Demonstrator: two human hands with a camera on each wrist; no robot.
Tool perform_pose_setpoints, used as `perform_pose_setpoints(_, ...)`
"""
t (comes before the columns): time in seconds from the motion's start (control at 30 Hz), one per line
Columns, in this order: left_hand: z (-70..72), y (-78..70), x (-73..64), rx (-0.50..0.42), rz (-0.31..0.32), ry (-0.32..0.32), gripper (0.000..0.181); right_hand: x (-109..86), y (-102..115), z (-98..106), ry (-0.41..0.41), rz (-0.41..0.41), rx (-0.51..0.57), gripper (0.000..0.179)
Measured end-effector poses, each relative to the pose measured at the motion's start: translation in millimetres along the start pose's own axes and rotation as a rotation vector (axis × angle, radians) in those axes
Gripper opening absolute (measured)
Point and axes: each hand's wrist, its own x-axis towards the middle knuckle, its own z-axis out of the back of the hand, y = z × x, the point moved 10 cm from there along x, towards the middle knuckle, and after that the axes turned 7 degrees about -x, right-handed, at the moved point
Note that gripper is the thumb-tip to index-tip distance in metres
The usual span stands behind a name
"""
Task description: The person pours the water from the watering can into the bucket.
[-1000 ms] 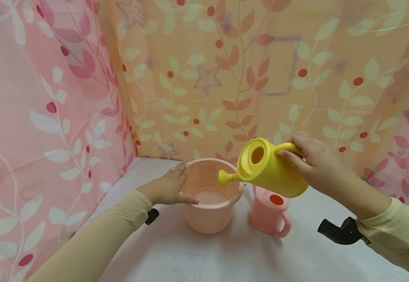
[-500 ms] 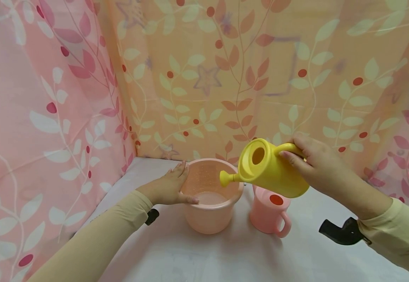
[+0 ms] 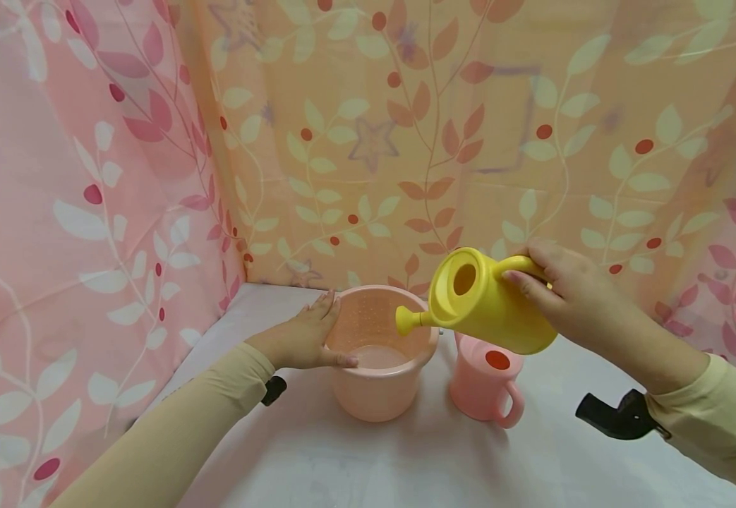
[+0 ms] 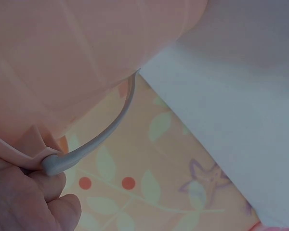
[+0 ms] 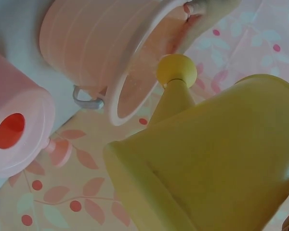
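A pale peach bucket (image 3: 377, 398) stands on the white surface. My left hand (image 3: 298, 337) holds its left rim, with the thumb laid over the near edge. In the left wrist view, fingers (image 4: 62, 211) lie beside the rim near the grey bail handle (image 4: 103, 137). My right hand (image 3: 571, 303) grips the handle of a yellow watering can (image 3: 501, 310), tilted so its spout points left over the bucket. Any water leaving the spout cannot be made out. A shallow clear layer appears at the bucket's bottom.
A pink watering can (image 3: 478, 388) stands upright just right of the bucket, its handle towards the near right. Leaf-patterned cloth (image 3: 368, 141) hangs behind and at the sides. The white tabletop (image 3: 374, 466) extends in front.
The yellow watering can has shifted very slightly to the right with my right hand. My left hand, the bucket and the pink watering can look the same.
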Motion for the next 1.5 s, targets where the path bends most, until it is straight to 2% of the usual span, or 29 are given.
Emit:
perform_pose_setpoints(0.6, 0.6, -0.3, -0.8, -0.008, 0.005, 0.001, 0.115, 0.5, 2.6, 1.2, -0.006, 0.021, -0.028, 0.013)
perform_pose_setpoints(0.9, -1.3, 3.0, 0.5, 0.003, 0.027, 0.012, 0.117, 0.8, 5.1, 2.0, -0.020, 0.040, -0.040, 0.013)
perform_pose_setpoints(1.5, 0.0, 0.1, -0.1, 0.007, 0.006, 0.001, 0.118, 1.5, 8.2, -0.7, 0.009, 0.036, -0.046, 0.015)
